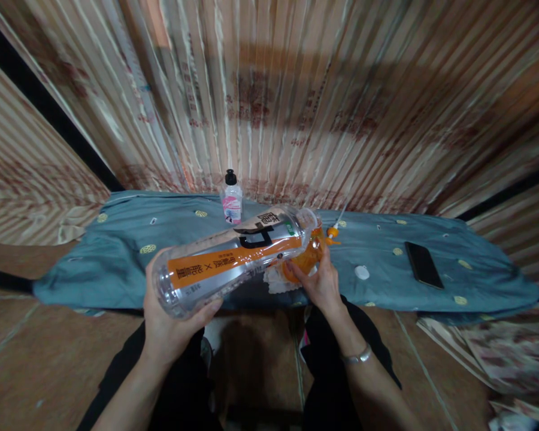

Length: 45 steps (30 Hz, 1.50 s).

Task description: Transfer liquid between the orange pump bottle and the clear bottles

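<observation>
My left hand [175,329] is wrapped round the base of a large clear plastic bottle [233,257] with an orange and silver label. The bottle is tilted, its mouth towards the right and higher than its base. My right hand [321,278] grips a smaller orange bottle [308,254] close to the large bottle's mouth. Whether the two mouths touch I cannot tell. Under the orange bottle lies a white cloth or tissue [281,282]. An orange pump top [332,232] with a thin pale tube rests just beyond my right hand.
A clear bottle with a black cap and pink label [232,200] stands at the back of the blue-green covered surface [130,239]. To the right lie a white round cap [362,272] and a black phone [423,264]. A pleated curtain [287,108] hangs behind.
</observation>
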Each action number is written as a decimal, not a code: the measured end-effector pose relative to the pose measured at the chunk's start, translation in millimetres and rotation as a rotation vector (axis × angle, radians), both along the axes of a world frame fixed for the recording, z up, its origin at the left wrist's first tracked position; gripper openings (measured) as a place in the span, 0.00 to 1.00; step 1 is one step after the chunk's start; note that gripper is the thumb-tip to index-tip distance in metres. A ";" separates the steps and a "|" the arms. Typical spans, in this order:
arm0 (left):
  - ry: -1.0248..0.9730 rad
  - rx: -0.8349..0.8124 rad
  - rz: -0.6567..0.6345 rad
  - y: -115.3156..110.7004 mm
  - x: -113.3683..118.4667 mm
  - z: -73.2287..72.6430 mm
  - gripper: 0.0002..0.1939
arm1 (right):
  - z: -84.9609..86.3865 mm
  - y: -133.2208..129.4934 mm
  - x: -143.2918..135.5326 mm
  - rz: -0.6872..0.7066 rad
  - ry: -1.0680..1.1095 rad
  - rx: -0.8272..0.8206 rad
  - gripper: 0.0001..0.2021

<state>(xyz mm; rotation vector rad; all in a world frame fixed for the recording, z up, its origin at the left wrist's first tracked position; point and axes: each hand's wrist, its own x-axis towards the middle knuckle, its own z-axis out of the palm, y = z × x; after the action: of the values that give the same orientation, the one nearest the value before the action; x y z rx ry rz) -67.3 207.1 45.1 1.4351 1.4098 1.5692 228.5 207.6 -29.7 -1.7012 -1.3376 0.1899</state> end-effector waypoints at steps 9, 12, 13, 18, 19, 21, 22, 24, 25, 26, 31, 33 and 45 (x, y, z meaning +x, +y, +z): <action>0.061 0.072 -0.004 -1.1 1.2 0.7 0.49 | 3.4 -0.9 -0.4 -0.015 0.011 -0.038 0.47; 0.058 0.079 -0.023 -2.4 0.4 -2.2 0.49 | 2.4 -0.6 0.1 -0.019 0.003 -0.031 0.46; 0.056 0.087 -0.026 -2.9 0.3 -2.9 0.48 | 1.8 -0.6 0.3 -0.022 -0.002 -0.026 0.46; 0.038 0.079 -0.030 -4.5 1.8 -2.0 0.49 | -1.1 -0.7 0.6 -0.040 -0.036 -0.001 0.45; 0.037 0.072 -0.033 -4.7 2.2 -2.1 0.49 | -1.4 -0.8 0.5 -0.041 -0.035 0.002 0.45; 0.041 0.080 -0.037 -4.8 2.5 -4.2 0.49 | -1.7 -0.9 0.4 -0.042 -0.029 0.003 0.45; 0.043 0.089 -0.036 -4.7 2.6 -6.0 0.49 | -1.8 -0.9 0.3 -0.042 -0.026 0.004 0.45; 0.034 0.095 -0.041 -4.4 2.8 -10.2 0.49 | -2.1 -0.9 0.2 -0.040 -0.017 0.004 0.44; 0.022 0.090 -0.046 -4.2 3.2 -11.8 0.50 | -2.2 -0.9 0.1 -0.038 -0.013 0.005 0.44; 0.006 0.080 -0.049 -4.0 3.9 -12.7 0.50 | -2.3 -1.0 0.1 -0.037 -0.008 0.008 0.44; -0.074 -0.031 -0.048 -4.0 9.8 -8.3 0.51 | -2.4 -1.1 0.4 -0.041 -0.017 0.026 0.44; -0.093 -0.059 -0.058 -3.9 11.7 -6.1 0.50 | -2.8 -1.2 1.2 -0.043 -0.024 0.022 0.44; -0.124 -0.097 -0.057 -3.5 13.4 -8.0 0.46 | -5.1 -1.1 2.7 -0.046 -0.010 0.001 0.44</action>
<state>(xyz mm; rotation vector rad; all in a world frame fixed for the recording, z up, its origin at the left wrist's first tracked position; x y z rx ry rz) -53.9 203.6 37.1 1.2872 1.3418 1.5059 231.1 206.5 -34.8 -1.7322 -1.3043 0.1544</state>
